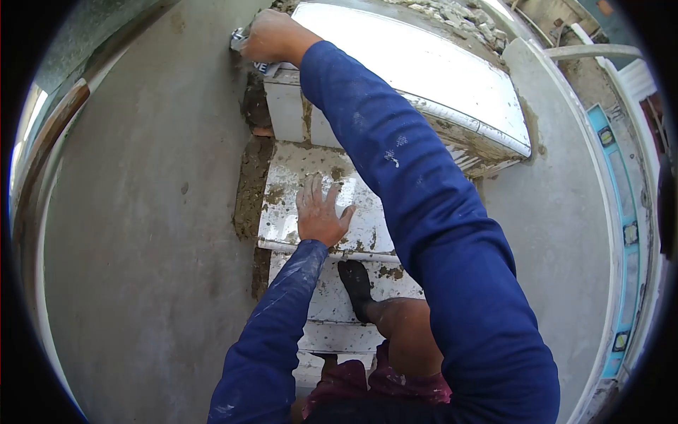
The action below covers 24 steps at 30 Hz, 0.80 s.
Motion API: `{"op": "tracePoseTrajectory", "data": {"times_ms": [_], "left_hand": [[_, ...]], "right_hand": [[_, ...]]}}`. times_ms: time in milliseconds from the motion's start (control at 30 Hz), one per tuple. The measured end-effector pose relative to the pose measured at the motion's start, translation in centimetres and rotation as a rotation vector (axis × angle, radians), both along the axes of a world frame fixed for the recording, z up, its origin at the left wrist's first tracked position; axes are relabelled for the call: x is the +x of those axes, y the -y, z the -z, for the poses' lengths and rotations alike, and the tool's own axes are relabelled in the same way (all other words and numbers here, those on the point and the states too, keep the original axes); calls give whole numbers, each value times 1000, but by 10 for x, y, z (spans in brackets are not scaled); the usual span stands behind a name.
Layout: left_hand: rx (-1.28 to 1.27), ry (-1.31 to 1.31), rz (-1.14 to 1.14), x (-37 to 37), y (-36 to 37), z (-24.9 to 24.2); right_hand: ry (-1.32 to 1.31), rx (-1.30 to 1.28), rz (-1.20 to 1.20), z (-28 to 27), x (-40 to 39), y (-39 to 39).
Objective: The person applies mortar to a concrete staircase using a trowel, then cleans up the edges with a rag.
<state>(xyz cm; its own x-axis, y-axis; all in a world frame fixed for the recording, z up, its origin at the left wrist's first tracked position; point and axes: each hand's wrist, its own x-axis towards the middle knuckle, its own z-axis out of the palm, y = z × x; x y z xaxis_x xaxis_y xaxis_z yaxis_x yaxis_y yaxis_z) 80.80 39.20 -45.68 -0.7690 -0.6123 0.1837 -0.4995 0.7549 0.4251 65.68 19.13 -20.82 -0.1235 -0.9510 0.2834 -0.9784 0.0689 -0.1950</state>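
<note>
My left hand [322, 214] lies palm down, fingers spread, on a white tiled step [282, 230] smeared with wet mortar. My right arm stretches far forward, and my right hand [274, 37] is closed at the left end of the upper white tiled step [417, 53]. A crumpled white piece with dark printed letters [263, 68], like part of a paper or plastic bag, shows on both sides of that fist. Its full shape is hidden by my hand.
Grey plastered walls [148, 191] stand on both sides of the stairs. Rough mortar [248, 191] fills the gap along the left. My foot in a dark sock [355, 283] rests on a lower step. Rubble [459, 25] lies beyond, and a blue-framed panel [628, 233] stands at right.
</note>
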Motion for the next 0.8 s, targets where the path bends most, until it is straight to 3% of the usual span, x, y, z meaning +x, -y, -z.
{"op": "tracePoseTrajectory", "data": {"times_ms": [100, 133, 167, 200, 333, 400, 500, 633, 733, 800], "left_hand": [[-15, 12, -10, -1, -5, 2], [-28, -1, -17, -1, -4, 2], [-28, 3, -9, -1, -3, 3], [-29, 1, -8, -3, -3, 2], [-29, 13, -12, -3, -2, 2], [-35, 10, -9, -3, -3, 2], [-33, 13, 3, -4, -2, 1], [-41, 7, 7, -5, 0, 3], [-19, -17, 3, -5, 2, 0], [-13, -30, -1, -2, 2, 2]], "right_hand": [[-133, -139, 135, -26, -58, -46], [-733, -277, -71, 3, -136, -74], [-889, -22, 57, -18, -163, -126], [-199, -153, 433, -41, -168, -172], [-274, -72, 923, -34, -298, -314], [-306, 49, 994, -23, -324, -344], [-370, 97, 965, -1, -349, -335], [-251, 145, 1116, 4, -390, -303], [-487, 440, 865, 6, -405, -276], [-569, 345, 683, 16, -403, -242]]}}
